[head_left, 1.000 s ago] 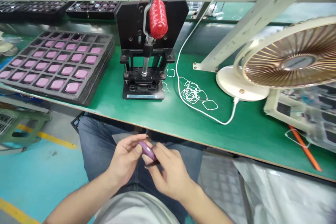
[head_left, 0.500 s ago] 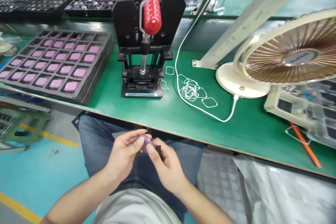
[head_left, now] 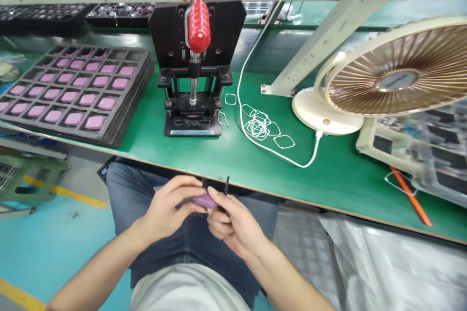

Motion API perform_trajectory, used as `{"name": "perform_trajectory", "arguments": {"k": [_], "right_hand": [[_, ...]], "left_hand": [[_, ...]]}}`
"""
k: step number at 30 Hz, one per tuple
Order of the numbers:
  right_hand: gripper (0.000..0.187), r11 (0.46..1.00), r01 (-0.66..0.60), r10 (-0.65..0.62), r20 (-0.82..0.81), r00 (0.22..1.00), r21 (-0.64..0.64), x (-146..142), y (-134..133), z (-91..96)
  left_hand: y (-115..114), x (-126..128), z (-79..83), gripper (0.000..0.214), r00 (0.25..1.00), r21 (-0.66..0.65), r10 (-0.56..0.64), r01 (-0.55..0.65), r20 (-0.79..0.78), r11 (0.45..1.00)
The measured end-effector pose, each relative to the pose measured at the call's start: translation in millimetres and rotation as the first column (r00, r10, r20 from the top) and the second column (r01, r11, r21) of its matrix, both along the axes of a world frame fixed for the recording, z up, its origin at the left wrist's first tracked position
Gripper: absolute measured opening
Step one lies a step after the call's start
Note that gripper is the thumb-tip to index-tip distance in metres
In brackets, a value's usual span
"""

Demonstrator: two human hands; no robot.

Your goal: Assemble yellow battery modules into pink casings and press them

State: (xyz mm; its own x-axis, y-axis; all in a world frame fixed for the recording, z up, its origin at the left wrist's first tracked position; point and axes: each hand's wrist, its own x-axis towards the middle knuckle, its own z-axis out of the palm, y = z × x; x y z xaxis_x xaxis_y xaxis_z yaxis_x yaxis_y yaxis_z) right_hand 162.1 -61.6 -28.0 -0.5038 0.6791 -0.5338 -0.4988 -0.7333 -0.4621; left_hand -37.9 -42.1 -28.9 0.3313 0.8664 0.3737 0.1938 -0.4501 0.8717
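Holding a small purple piece together, the left hand and right hand stay over the lap, just below the table edge. A thin dark tool now pokes up from the right hand.

A: What's the person wearing, quick?
B: Blue denim jeans, mid-wash, centre-left of frame just below the bench edge. Fabric's paler over the thighs, w/ darker folds btwn the legs.
A: Top?
B: Plain light grey-white shirt, bottom centre. Only its rounded front shows, hem lying over the jeans' waist.
A: Sleeves?
B: Left forearm & right forearm are bare, running from the lower edge up to the wrists.
A: Hands?
B: Left hand & right hand bare too, nails plain, approx. mid-frame in the lower half.
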Motion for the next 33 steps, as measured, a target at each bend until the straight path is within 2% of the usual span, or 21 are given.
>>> {"name": "perform_trajectory", "arguments": {"k": [2, 4, 7, 10, 13, 15, 16, 17, 18, 19, 20, 21, 22, 23, 24, 25, 26, 28, 31, 33], "right_hand": [[0.061, 0.997, -0.047, 0.044, -0.044, 0.998, -0.056, 0, -2, 2.8], [0.061, 0.991, -0.089, 0.080, -0.097, 0.992, -0.097, -1, -3, 3.8], [0.061, 0.982, -0.129, 0.106, -0.163, 0.981, -0.138, -5, -3, 3.6], [0.065, 0.980, -0.130, 0.113, -0.115, 0.987, -0.151, -8, -2, 3.5], [0.065, 0.981, -0.191, 0.194, 0.101, 0.976, -0.030, -5, 6, 9.4], [0.067, 0.941, -0.299, 0.241, 0.309, 0.920, 0.155, 1, 19, 22.8], [0.068, 0.908, -0.314, 0.176, 0.428, 0.887, 0.278, 5, 29, 33.7], [0.066, 0.854, -0.297, 0.026, 0.534, 0.845, 0.427, 10, 41, 47.2], [0.062, 0.759, -0.260, -0.202, 0.596, 0.778, 0.597, 14, 55, 63.0], [0.056, 0.607, -0.235, -0.462, 0.577, 0.673, 0.759, 19, 71, 80.3], [0.047, 0.414, -0.255, -0.681, 0.483, 0.550, 0.874, 22, 88, 98.1], [0.038, 0.214, -0.325, -0.825, 0.348, 0.446, 0.921, 23, 106, 115.2], [0.033, 0.036, -0.425, -0.895, 0.218, 0.388, 0.904, 23, 123, 130.7], [0.035, -0.099, -0.528, -0.919, 0.126, 0.373, 0.843, 21, 139, 143.8], [0.041, -0.190, -0.615, -0.923, 0.073, 0.377, 0.765, 17, 152, 153.7], [0.043, -0.247, -0.681, -0.921, 0.050, 0.386, 0.689, 12, 163, 160.7], [0.040, -0.282, -0.727, -0.921, 0.035, 0.387, 0.626, 8, 172, 165.0], [0.026, -0.321, -0.773, -0.925, -0.004, 0.380, 0.548, -1, 184, 169.7], [0.020, -0.352, -0.746, -0.918, -0.051, 0.394, 0.565, -10, 194, 183.8], [0.026, -0.331, -0.686, -0.923, -0.071, 0.378, 0.648, -13, 199, 202.5]], "left_hand": [[2, -3, 4.1, 0.036, 0.995, 0.202, -0.012, 0.033, -0.103, 0.979], [3, -3, 6.8, 0.038, 0.992, 0.313, -0.010, 0.049, -0.125, 0.949], [3, -2, 5.4, 0.037, 0.994, 0.399, 0.017, 0.029, -0.111, 0.916], [1, -8, 2.7, 0.040, 0.984, 0.410, 0.009, 0.066, -0.178, 0.910], [1, -20, 8.6, 0.048, 0.925, 0.365, -0.032, 0.181, -0.379, 0.913], [9, -27, 18.2, 0.049, 0.906, 0.329, -0.030, 0.184, -0.422, 0.926], [15, -30, 23.7, 0.047, 0.917, 0.320, -0.005, 0.145, -0.399, 0.936], [24, -30, 28.9, 0.043, 0.933, 0.319, 0.036, 0.086, -0.357, 0.944], [36, -30, 33.2, 0.037, 0.947, 0.327, 0.087, 0.020, -0.308, 0.945], [49, -28, 36.2, 0.031, 0.952, 0.335, 0.134, -0.037, -0.274, 0.942], [63, -25, 37.7, 0.026, 0.950, 0.341, 0.169, -0.073, -0.261, 0.937], [77, -21, 37.7, 0.023, 0.947, 0.345, 0.187, -0.089, -0.263, 0.934], [90, -16, 36.3, 0.020, 0.942, 0.344, 0.189, -0.086, -0.277, 0.935], [102, -12, 33.9, 0.019, 0.937, 0.336, 0.182, -0.075, -0.297, 0.939], [112, -8, 30.6, 0.018, 0.933, 0.327, 0.176, -0.068, -0.314, 0.942], [119, -5, 26.9, 0.017, 0.930, 0.324, 0.178, -0.069, -0.321, 0.944], [124, -2, 23.0, 0.016, 0.928, 0.324, 0.185, -0.075, -0.323, 0.943], [128, -1, 15.3, 0.015, 0.923, 0.320, 0.200, -0.091, -0.328, 0.943], [125, -1, 7.4, 0.017, 0.920, 0.306, 0.215, -0.112, -0.328, 0.945], [122, -2, 6.4, 0.017, 0.924, 0.293, 0.212, -0.117, -0.317, 0.949]]}}
